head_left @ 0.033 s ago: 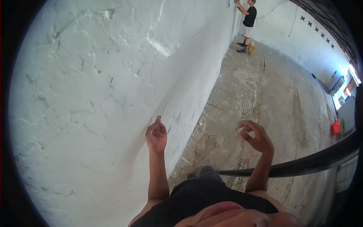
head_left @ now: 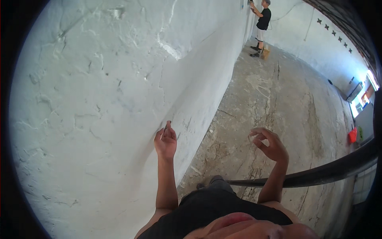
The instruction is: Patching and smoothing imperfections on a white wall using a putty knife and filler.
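A white, rough-plastered wall point(head_left: 99, 99) with cracks and raised flakes fills the left side. Just in front of it is my left hand point(head_left: 166, 145), its fingers bent together and one pointing up. A small dark spot or bit shows at the top fingertip; what it is stays too small to name. Whether the fingertip touches the wall I cannot tell. My right hand point(head_left: 272, 146) hangs in the air over the concrete floor point(head_left: 274, 99), fingers loosely curved, a gap between thumb and forefinger. Nothing I can name is in it.
A thick black bar point(head_left: 318, 175) crosses from the right edge toward my legs. Further along the wall stands another person point(head_left: 263, 20) with raised hands, beside a brown box point(head_left: 265, 53). At the far right are a red object point(head_left: 352, 135) and a bright opening. Cracks run along the floor.
My left hand has shifted very slightly up and to the right along the wall. My right hand stays put. The view has moved a little.
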`<state>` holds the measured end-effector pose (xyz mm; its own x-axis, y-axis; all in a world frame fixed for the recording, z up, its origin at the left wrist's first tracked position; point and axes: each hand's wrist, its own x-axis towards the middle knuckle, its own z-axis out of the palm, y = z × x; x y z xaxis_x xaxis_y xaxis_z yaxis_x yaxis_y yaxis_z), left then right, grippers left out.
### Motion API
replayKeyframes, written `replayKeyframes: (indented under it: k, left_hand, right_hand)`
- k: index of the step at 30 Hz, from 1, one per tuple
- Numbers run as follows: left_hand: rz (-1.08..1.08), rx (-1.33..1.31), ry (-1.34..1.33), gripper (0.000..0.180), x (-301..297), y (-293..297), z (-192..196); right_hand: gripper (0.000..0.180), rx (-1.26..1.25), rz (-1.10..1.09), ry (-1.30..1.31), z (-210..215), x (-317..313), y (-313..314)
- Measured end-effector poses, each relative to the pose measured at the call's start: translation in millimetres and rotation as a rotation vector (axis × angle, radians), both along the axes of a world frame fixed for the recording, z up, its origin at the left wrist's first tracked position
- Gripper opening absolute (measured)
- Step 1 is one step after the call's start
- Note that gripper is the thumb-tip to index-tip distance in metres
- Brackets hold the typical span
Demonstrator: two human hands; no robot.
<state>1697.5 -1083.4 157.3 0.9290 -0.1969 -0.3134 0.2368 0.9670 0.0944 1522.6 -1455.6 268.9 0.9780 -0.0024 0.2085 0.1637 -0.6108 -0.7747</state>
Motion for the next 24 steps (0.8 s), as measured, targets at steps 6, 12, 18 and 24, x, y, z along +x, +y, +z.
replayKeyframes:
  k: [6,12,18,24]
  left_hand:
    - [0.073,0.104,0.008,0.014,37,-32,-33]
    - [0.022,0.144,-0.029,0.019,44,-23,-39]
    - [-0.052,0.182,-0.061,0.026,36,-14,-48]
    - [-0.075,0.2,0.039,0.029,34,-22,-44]
  right_hand:
    - [0.041,0.031,0.056,0.033,-7,-3,12]
    - [0.042,0.039,0.034,0.127,-26,-12,27]
    - [0.046,-0.008,0.005,0.351,-64,-7,44]
    - [0.047,-0.032,0.107,0.432,-78,12,54]
